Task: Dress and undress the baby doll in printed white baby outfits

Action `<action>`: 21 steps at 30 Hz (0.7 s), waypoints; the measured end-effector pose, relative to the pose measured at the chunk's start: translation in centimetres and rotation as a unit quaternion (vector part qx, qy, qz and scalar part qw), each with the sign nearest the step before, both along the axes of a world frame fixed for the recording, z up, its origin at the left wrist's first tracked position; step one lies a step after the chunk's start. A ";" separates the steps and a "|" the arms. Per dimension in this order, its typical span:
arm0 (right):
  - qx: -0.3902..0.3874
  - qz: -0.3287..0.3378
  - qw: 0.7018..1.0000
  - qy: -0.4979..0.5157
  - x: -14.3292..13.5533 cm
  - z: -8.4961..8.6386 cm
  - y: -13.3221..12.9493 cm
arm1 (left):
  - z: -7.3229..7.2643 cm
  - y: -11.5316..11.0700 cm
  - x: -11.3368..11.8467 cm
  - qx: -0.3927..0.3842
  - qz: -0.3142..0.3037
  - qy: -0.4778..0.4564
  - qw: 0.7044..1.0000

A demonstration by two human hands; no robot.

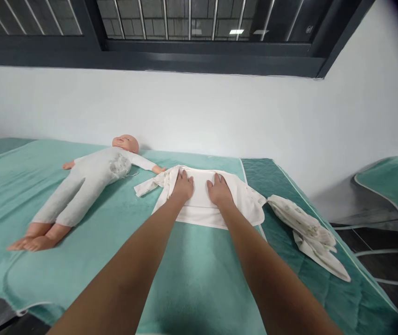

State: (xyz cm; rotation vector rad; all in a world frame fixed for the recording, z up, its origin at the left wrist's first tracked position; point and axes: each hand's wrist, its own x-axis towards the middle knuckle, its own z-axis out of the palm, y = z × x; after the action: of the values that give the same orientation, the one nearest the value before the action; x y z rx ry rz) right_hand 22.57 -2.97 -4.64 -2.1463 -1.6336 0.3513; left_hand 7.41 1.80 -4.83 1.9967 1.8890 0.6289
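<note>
A small white baby shirt (202,211) lies spread out on the green sheet, its patterned sleeves reaching out at both sides. My left hand (184,187) rests on the left part of the shirt, fingers spread and pointing away from me. On the right part, my right hand (221,190) lies with its fingers apart in the same way. Neither hand grips anything. To the left, a baby doll (94,170) in white cloth lies on its back, one hand close to the shirt's left sleeve.
A bundled patterned baby garment (307,228) lies to the right on the darker green quilted cover (289,274). Green sheet (115,256) covers the bed. Behind stands a white wall (202,111) below a dark barred window (199,56). Another green-covered surface (397,186) is at far right.
</note>
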 end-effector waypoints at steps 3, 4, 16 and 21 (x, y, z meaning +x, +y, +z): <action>0.000 -0.005 1.000 0.004 0.0 -0.2 0.1 | 0.3 -0.6 -0.2 0.023 -0.012 0.001 1.000; 0.002 -0.005 1.000 0.004 0.0 -0.3 0.1 | 0.5 -0.8 -0.2 0.030 -0.016 0.001 0.999; 0.014 -0.001 1.000 -0.013 -0.2 -0.2 -0.2 | 4.5 -8.5 -8.3 0.209 -0.168 -0.095 0.959; 0.012 0.001 1.000 -0.014 -0.1 -0.3 -0.1 | 2.8 -8.4 -15.8 0.221 -0.010 0.097 0.970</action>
State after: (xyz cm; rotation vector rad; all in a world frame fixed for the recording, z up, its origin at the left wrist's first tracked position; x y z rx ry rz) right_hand 22.44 -3.04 -4.98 -2.1408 -1.6474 0.3004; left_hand -8.42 -6.63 -2.07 2.4256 1.9683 0.9500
